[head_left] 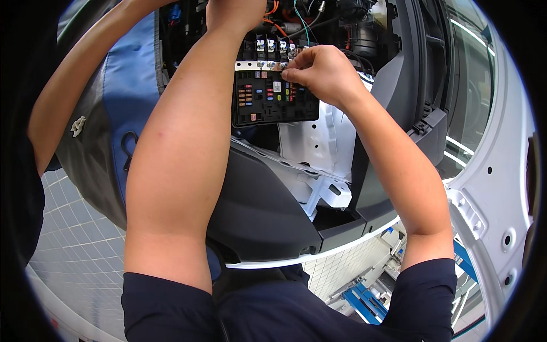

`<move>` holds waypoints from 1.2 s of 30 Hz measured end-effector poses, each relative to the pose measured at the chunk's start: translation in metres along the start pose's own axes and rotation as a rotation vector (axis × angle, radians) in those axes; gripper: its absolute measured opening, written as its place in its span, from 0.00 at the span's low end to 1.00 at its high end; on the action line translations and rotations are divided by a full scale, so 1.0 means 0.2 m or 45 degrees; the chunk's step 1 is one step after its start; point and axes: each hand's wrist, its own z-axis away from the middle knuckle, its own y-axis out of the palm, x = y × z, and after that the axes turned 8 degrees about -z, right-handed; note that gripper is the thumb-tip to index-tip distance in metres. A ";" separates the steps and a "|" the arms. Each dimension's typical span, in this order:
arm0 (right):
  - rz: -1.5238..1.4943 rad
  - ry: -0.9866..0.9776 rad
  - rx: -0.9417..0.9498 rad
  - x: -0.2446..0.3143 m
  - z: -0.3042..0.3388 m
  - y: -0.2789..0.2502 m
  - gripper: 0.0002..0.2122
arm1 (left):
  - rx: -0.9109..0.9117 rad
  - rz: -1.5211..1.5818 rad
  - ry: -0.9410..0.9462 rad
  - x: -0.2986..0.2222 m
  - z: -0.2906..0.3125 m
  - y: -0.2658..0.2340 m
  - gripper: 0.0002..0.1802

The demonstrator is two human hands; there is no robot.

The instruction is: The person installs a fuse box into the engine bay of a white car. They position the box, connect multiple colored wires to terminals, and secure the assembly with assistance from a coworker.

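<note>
Right hand [319, 71] pinching something tiny at black fuse box [273, 100]; left hand [233, 12] unclear; blue cover [134, 74], tiled floor [74, 239] below.

**Car body and workshop floor around an open engine bay**

A blue and grey protective cover [122, 85] drapes over the vehicle's edge at the upper left of the frame, a small white tag [78, 125] on its grey part. Orange and green cables [285, 17] run through the engine bay at the top centre. A white bracket [327, 191] sits in the middle of the frame, above a dark bumper panel [256, 211]. White car bodywork with round holes [490, 199] curves down the right side. A pale tiled floor [80, 239] fills the lower left, and blue equipment [364, 299] stands at the lower right.
</note>
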 end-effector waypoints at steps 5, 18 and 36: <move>0.024 0.002 0.015 0.02 -0.02 -0.01 0.12 | 0.004 -0.056 -0.039 0.01 0.01 -0.01 0.20; 0.179 -0.074 0.027 0.07 -0.04 -0.05 0.20 | -0.024 -0.197 0.092 0.00 -0.01 0.00 0.20; 0.434 -0.415 -0.063 -0.13 -0.07 -0.22 0.14 | 0.153 0.006 0.085 0.10 -0.03 0.04 0.20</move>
